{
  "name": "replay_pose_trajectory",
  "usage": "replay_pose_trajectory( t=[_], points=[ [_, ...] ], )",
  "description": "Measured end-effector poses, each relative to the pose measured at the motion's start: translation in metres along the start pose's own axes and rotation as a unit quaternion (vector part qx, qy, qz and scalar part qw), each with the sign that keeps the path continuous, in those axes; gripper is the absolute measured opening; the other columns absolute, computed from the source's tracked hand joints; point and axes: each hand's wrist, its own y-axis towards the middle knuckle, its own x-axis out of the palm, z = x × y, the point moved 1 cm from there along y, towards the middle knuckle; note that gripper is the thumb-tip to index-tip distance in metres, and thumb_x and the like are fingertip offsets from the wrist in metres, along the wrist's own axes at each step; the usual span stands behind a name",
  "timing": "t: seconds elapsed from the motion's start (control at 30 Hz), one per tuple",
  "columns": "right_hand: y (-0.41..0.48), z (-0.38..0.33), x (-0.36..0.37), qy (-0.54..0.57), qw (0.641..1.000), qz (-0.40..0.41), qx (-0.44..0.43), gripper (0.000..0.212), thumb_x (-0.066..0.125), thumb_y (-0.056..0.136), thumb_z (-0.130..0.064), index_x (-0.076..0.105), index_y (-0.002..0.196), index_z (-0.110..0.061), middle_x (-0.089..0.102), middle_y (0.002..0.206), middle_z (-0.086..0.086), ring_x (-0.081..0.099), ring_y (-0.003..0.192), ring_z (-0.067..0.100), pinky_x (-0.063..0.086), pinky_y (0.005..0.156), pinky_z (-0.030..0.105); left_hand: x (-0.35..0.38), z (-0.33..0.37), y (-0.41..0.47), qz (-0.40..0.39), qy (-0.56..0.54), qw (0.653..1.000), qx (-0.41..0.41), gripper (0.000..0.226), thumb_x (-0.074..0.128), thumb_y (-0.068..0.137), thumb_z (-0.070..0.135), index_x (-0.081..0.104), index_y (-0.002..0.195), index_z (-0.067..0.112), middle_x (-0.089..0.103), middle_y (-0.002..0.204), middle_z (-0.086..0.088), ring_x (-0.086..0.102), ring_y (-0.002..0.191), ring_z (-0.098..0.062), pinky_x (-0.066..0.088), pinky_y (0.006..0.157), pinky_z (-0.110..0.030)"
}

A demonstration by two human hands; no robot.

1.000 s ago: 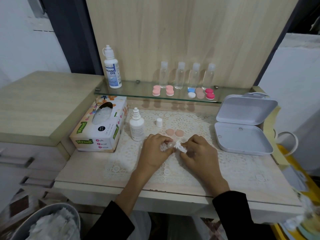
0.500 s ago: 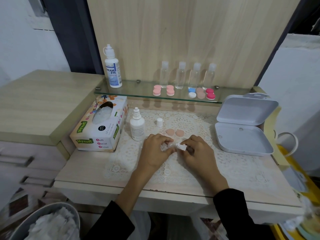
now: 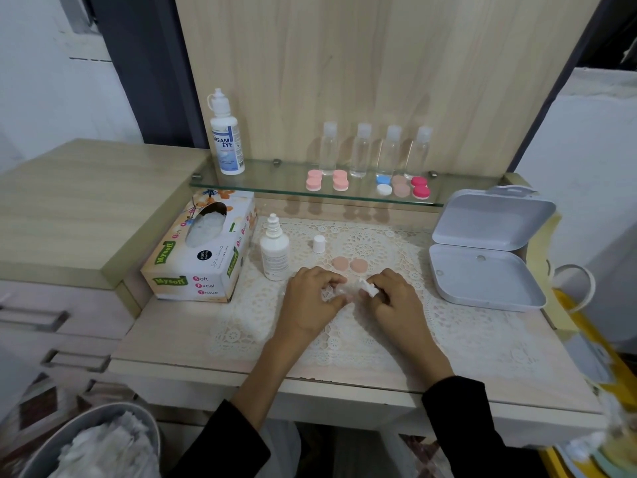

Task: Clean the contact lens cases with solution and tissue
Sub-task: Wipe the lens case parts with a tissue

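Still wiping, little changed: left hand (image 3: 310, 301) pinches the small clear plastic lens case (image 3: 344, 290), right hand (image 3: 393, 301) pinches crumpled white tissue (image 3: 367, 287) against it.

Soft, even, rather dim light from above. Faint shadows on the wooden panel (image 3: 344, 81) behind the clear bottles (image 3: 360, 151), beyond the left hand (image 3: 312, 301) and right hand (image 3: 396, 305). Mild softness where the hands meet. Bent lines and smeared blur at both corners below the hands.

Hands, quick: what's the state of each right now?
Left hand: closed, holding the clear lens case.
Right hand: closed, pinching a wad of tissue against it.
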Motion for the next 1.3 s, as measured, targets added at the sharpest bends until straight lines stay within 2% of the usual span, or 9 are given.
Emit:
replay_pose_trajectory(
  t=[0.17,0.27,0.4,0.5,0.63,0.87,1.0,1.2,1.3],
  points=[
    [-0.003,-0.005,-0.003,0.058,0.998,0.006,0.021,0.008,0.06,0.086,-0.018,0.057,0.085,-0.025,0.053,0.073,-0.006,0.049,0.068,0.015,0.04,0.061,0.035,0.0,-0.001,-0.001,0.003,-0.003,1.0,0.002,0.029,0.081,0.071,0.028,0.073,0.097,0.02,0.067,0.09,0.006,0.054,0.084,-0.01,0.045,0.082,-0.028],
    [-0.005,-0.008,-0.005,0.069,0.997,0.012,0.015,0.015,0.062,0.086,-0.02,0.057,0.095,-0.031,0.052,0.074,-0.01,0.049,0.065,0.012,0.04,0.059,0.032,0.0,-0.002,-0.001,0.001,-0.004,1.0,0.0,0.03,0.081,0.07,0.029,0.073,0.097,0.019,0.067,0.09,0.006,0.055,0.084,-0.011,0.046,0.083,-0.03],
    [-0.006,-0.011,-0.006,-0.004,0.999,0.034,-0.024,0.006,0.067,0.084,-0.018,0.063,0.085,-0.022,0.05,0.074,-0.01,0.048,0.065,0.012,0.036,0.054,0.029,0.0,-0.001,-0.001,0.002,-0.004,1.0,-0.002,0.03,0.081,0.07,0.029,0.073,0.097,0.019,0.068,0.089,0.006,0.056,0.084,-0.012,0.047,0.082,-0.032],
    [-0.006,-0.01,-0.004,-0.043,0.998,0.043,-0.026,0.012,0.069,0.078,-0.011,0.06,0.074,-0.018,0.049,0.071,-0.01,0.046,0.064,0.012,0.03,0.055,0.025,0.0,-0.001,-0.001,0.004,0.002,1.0,-0.002,0.029,0.081,0.07,0.029,0.073,0.097,0.019,0.067,0.089,0.005,0.055,0.084,-0.011,0.045,0.081,-0.029],
    [-0.005,-0.009,-0.003,-0.078,0.996,0.033,-0.03,0.006,0.068,0.081,-0.019,0.067,0.078,-0.014,0.052,0.076,-0.007,0.05,0.069,0.014,0.036,0.056,0.028,-0.001,0.001,-0.002,0.004,0.007,1.0,0.0,0.028,0.08,0.071,0.028,0.073,0.096,0.019,0.067,0.089,0.005,0.054,0.083,-0.011,0.043,0.081,-0.027],
    [-0.001,-0.005,0.0,-0.122,0.991,0.004,-0.049,0.008,0.063,0.085,-0.015,0.058,0.079,-0.015,0.048,0.08,-0.007,0.049,0.074,0.017,0.037,0.058,0.031,0.0,0.0,-0.001,-0.001,0.018,1.0,0.01,0.028,0.079,0.072,0.031,0.072,0.096,0.019,0.067,0.089,0.005,0.055,0.084,-0.013,0.044,0.081,-0.029],
    [-0.003,-0.007,0.001,-0.085,0.996,0.002,-0.029,0.023,0.058,0.087,-0.016,0.043,0.071,-0.022,0.044,0.077,-0.008,0.045,0.07,0.017,0.033,0.057,0.031,-0.001,-0.002,-0.001,-0.014,0.026,0.999,0.045,0.029,0.077,0.075,0.033,0.07,0.1,0.022,0.065,0.087,0.007,0.054,0.083,-0.012,0.046,0.079,-0.032],
    [-0.001,-0.009,-0.004,0.021,1.0,0.012,0.016,0.041,0.056,0.092,-0.01,0.032,0.065,-0.03,0.04,0.071,-0.008,0.039,0.063,0.005,0.028,0.055,0.026,0.0,-0.001,-0.003,-0.023,0.01,0.997,0.075,0.016,0.072,0.08,0.019,0.07,0.096,0.015,0.061,0.094,0.005,0.054,0.091,-0.009,0.035,0.08,-0.009],
    [-0.001,-0.007,-0.005,0.061,0.998,0.023,0.027,0.039,0.056,0.094,-0.011,0.033,0.069,-0.03,0.04,0.072,-0.01,0.039,0.065,0.004,0.03,0.057,0.027,0.0,0.002,-0.004,-0.025,0.0,0.996,0.088,0.009,0.068,0.083,0.012,0.069,0.092,0.013,0.061,0.094,0.005,0.054,0.089,-0.007,0.039,0.079,-0.011]
  ],
)
